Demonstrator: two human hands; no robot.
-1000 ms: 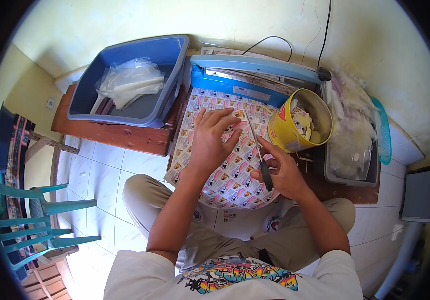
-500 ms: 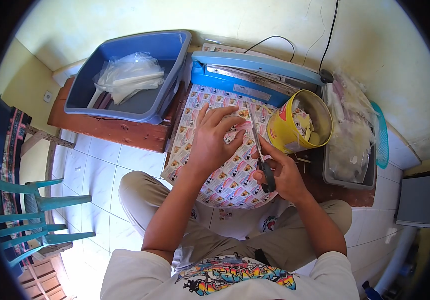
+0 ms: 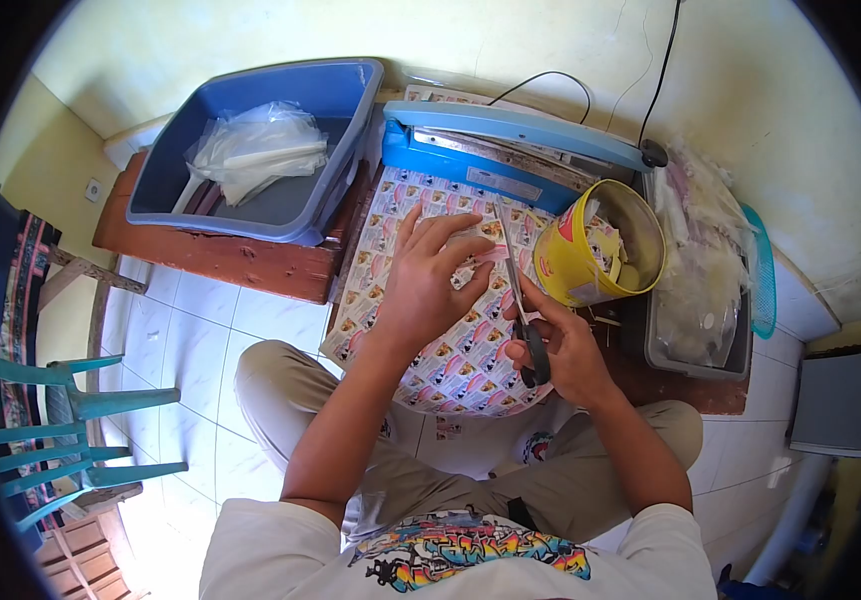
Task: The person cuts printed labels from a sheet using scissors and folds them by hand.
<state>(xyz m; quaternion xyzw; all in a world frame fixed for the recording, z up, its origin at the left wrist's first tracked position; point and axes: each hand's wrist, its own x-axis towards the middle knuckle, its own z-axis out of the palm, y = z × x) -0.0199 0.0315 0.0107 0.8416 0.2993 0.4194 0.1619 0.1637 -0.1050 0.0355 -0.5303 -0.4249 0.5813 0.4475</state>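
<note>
My right hand [image 3: 572, 352] is wrapped round a pair of scissors [image 3: 533, 345] with black handles, and their blades point away from me. My left hand [image 3: 432, 285] is just left of the blades, its fingers bent and its thumb and index tips close together. Something small and pale shows at those tips, too small to name. Under both hands spreads a sheet of printed labels [image 3: 375, 310], covered with a repeated colourful pattern. To the right of the scissors stands a yellow bucket [image 3: 560, 262] with paper scraps [image 3: 605, 245] in it.
A blue paper cutter [image 3: 490, 178] lies behind the sheet. At the left, a blue tub [image 3: 300, 232] holds clear plastic bags [image 3: 260, 150] on a reddish wooden bench [image 3: 220, 262]. A grey tray [image 3: 695, 365] of plastic bags stands right. A green chair [image 3: 80, 430] is far left.
Both hands and the scissors stay almost in place. The fingertips of my left hand have shifted very slightly; the whole view has moved a little.
</note>
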